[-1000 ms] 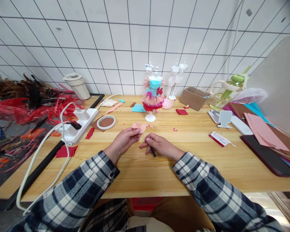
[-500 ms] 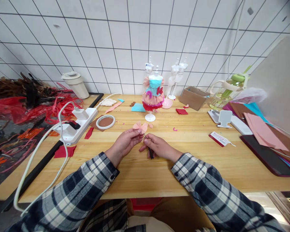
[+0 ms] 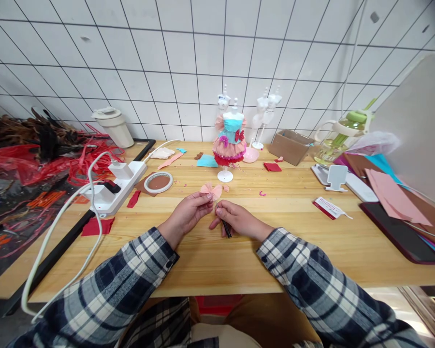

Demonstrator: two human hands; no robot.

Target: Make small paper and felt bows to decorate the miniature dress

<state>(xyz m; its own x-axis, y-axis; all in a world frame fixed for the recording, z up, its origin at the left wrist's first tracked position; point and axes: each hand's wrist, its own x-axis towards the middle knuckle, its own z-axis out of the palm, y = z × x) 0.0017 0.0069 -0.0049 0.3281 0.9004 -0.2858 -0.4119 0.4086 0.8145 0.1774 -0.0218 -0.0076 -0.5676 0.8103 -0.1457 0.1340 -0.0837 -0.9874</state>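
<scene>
My left hand (image 3: 189, 211) pinches a small pink pleated paper fan (image 3: 210, 190) just above the wooden table (image 3: 293, 241). Close beside it, my right hand (image 3: 235, 218) is closed around a thin black tool (image 3: 225, 228), its upper end meeting the base of the fan. Both hands rest near the table's middle, in front of a small mannequin (image 3: 230, 140) wearing a blue and pink paper dress with red trim.
A white power strip (image 3: 116, 186) with cable lies left, beside a round mirror (image 3: 159, 182) and red scraps (image 3: 94, 225). Behind stand a second bare mannequin (image 3: 265, 116), a cardboard box (image 3: 292, 146) and a pitcher (image 3: 339, 137). Coloured paper sheets (image 3: 395, 193) and a dark tablet (image 3: 402, 234) lie right.
My right hand has turned the black tool more upright and drawn closer to the fan. The left hand barely moved.
</scene>
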